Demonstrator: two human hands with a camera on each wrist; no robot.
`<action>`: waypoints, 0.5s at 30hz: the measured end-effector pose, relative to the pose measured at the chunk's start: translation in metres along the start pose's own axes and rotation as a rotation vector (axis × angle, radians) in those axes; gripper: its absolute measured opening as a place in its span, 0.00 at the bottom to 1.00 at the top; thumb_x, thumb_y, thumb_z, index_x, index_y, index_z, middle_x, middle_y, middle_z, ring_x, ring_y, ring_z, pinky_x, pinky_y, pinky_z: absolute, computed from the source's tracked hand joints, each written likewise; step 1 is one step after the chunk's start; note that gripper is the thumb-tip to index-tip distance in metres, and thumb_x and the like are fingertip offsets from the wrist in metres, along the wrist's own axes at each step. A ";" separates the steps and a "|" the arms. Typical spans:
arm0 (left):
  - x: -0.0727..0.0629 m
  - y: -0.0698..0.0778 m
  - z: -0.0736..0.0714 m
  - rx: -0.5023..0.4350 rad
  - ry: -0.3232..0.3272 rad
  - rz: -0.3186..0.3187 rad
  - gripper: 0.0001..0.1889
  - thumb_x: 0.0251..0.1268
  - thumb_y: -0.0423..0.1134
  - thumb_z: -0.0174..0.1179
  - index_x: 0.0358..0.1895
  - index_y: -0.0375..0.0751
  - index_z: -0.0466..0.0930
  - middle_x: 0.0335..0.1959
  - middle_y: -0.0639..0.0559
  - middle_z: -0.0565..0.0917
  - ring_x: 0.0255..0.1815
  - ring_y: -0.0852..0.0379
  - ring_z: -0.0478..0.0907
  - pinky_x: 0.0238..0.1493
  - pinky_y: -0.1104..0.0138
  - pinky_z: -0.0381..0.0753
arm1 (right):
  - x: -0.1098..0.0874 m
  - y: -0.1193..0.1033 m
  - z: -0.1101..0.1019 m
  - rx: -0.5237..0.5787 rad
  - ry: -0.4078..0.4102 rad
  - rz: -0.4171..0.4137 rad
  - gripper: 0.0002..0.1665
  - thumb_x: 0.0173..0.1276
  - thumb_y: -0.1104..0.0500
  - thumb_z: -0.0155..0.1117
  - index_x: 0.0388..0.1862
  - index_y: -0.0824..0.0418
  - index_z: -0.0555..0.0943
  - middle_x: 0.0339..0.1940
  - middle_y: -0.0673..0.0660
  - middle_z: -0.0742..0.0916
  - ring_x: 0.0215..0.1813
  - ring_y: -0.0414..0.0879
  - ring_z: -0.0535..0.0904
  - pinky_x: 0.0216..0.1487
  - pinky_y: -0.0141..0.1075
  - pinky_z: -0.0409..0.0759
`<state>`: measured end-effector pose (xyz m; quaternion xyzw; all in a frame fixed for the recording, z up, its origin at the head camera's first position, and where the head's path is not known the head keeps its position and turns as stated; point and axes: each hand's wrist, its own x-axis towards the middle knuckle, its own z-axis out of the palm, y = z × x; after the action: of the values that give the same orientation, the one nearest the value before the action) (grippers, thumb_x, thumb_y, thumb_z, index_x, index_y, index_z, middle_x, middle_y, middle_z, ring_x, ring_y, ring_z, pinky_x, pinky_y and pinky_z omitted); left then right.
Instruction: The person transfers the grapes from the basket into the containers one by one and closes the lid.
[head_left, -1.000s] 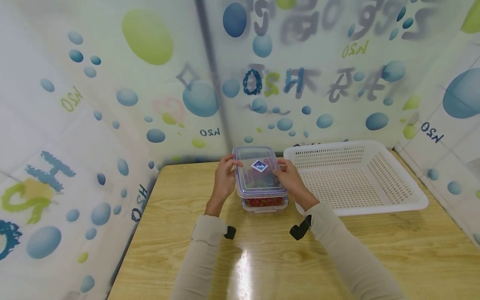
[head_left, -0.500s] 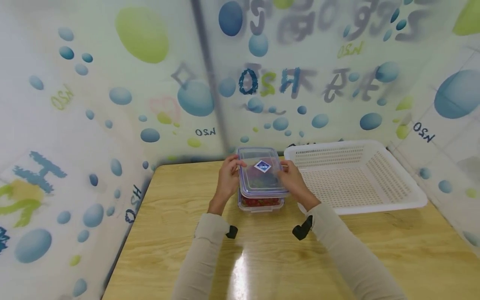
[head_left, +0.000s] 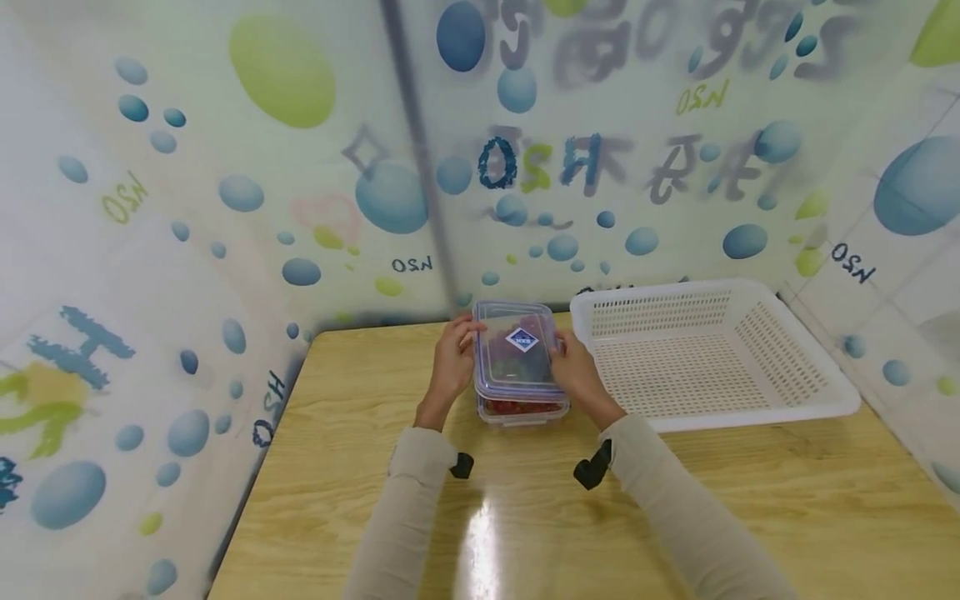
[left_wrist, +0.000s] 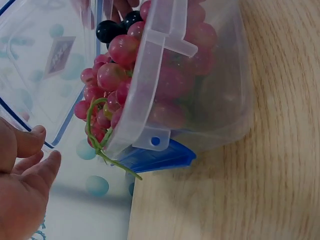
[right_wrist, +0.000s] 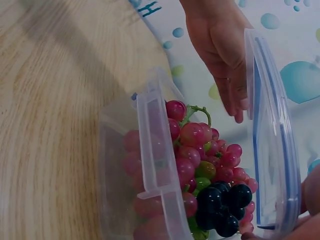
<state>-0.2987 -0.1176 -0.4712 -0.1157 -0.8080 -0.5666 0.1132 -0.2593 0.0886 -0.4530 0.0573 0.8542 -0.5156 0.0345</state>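
Observation:
A clear plastic lid [head_left: 516, 367] with a blue rim and a diamond label is held over a clear food container [head_left: 522, 418]. My left hand [head_left: 452, 367] grips the lid's left edge, and my right hand [head_left: 576, 371] its right edge. Both wrist views show a gap between lid and container. Red grapes [left_wrist: 112, 75] heap above the container's rim, with a green stem hanging over one side. Dark grapes [right_wrist: 223, 207] lie among them. A blue side flap [left_wrist: 160, 157] hangs outward from the container. Part of my right hand is cut off in its own wrist view.
A white perforated plastic basket [head_left: 690, 358] stands on the right of the wooden table [head_left: 360, 467], close beside my right hand. Behind the table rises a wall [head_left: 337, 167] printed with blue and green drops.
The lid has come down a little and shifted slightly left over the container. My right hand has moved left and down with it. The basket has stayed in place.

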 end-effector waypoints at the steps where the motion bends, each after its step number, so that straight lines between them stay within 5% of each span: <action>1: 0.000 -0.002 0.000 0.005 0.003 -0.004 0.18 0.61 0.11 0.50 0.48 0.28 0.81 0.63 0.35 0.74 0.67 0.36 0.71 0.62 0.49 0.77 | 0.000 -0.001 -0.001 -0.001 -0.004 0.001 0.29 0.80 0.60 0.43 0.77 0.65 0.60 0.74 0.68 0.69 0.74 0.62 0.65 0.72 0.54 0.66; 8: -0.004 -0.014 0.004 0.060 -0.026 -0.112 0.21 0.67 0.21 0.55 0.63 0.31 0.72 0.58 0.32 0.79 0.58 0.37 0.79 0.59 0.50 0.79 | 0.004 -0.006 -0.007 -0.074 -0.044 0.009 0.30 0.79 0.61 0.43 0.78 0.65 0.60 0.76 0.67 0.67 0.76 0.62 0.61 0.74 0.55 0.62; 15: -0.012 -0.018 0.000 0.178 -0.027 -0.196 0.15 0.69 0.26 0.57 0.57 0.27 0.77 0.45 0.33 0.84 0.49 0.40 0.82 0.53 0.53 0.81 | 0.006 -0.008 -0.007 -0.082 -0.091 0.003 0.30 0.80 0.62 0.41 0.78 0.65 0.58 0.78 0.66 0.64 0.78 0.60 0.58 0.75 0.54 0.59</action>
<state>-0.2931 -0.1248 -0.4909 -0.0333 -0.8639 -0.4994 0.0560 -0.2660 0.0909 -0.4433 0.0333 0.8721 -0.4822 0.0765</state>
